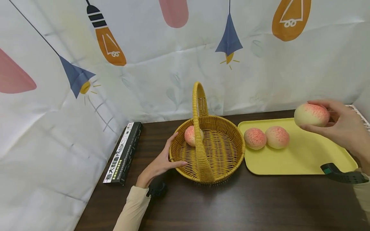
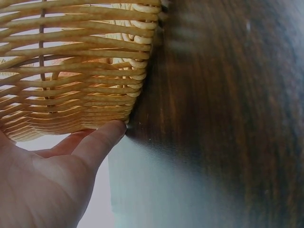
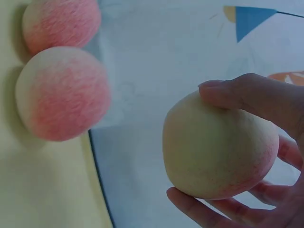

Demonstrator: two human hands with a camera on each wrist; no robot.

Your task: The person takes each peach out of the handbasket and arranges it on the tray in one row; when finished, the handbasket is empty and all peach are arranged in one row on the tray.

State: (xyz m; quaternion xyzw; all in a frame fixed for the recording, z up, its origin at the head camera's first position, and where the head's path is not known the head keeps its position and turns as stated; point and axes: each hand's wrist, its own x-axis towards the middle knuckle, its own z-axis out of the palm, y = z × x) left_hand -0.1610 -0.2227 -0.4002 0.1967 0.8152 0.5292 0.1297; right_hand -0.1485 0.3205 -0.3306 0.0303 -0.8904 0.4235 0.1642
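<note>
Nearest the camera, lower centre of the head view: dark wooden surface (image 1: pixel 231 205), bare. Left hand (image 1: pixel 160 163) lay left of centre, fingers straight and spread, palm against the outer wall of the wicker basket (image 1: pixel 225 160); the left wrist view showed a fingertip (image 2: pixel 111 130) touching the lowest weave where the basket met the surface. Steadying contact, not a grip.

Right hand (image 1: pixel 344 126) at the right edge, raised above the yellow tray (image 1: pixel 303 160), fingers and thumb curled round a peach (image 1: pixel 311 114). Right wrist view: thumb over the top of the peach (image 3: pixel 218 152), fingers beneath, hold looked secure.

Judgement: carrying this peach across to the basket would go best with a path high enough to clear the rim and the upright handle (image 1: pixel 199 128), which stood across the middle of the opening; coming down on the frame-right side of the handle looked the freer approach, with the steadying hand kept on the wall.

In the basket, one peach (image 1: pixel 190 135) sat left of the handle. Two more peaches (image 1: pixel 255 138) (image 1: pixel 277 137) lay touching on the tray, near its left end. A dark pasta box (image 1: pixel 124 154) lay at the left of the surface, well apart. Behind all: a white sheet (image 1: pixel 162 64) printed with lamps.
</note>
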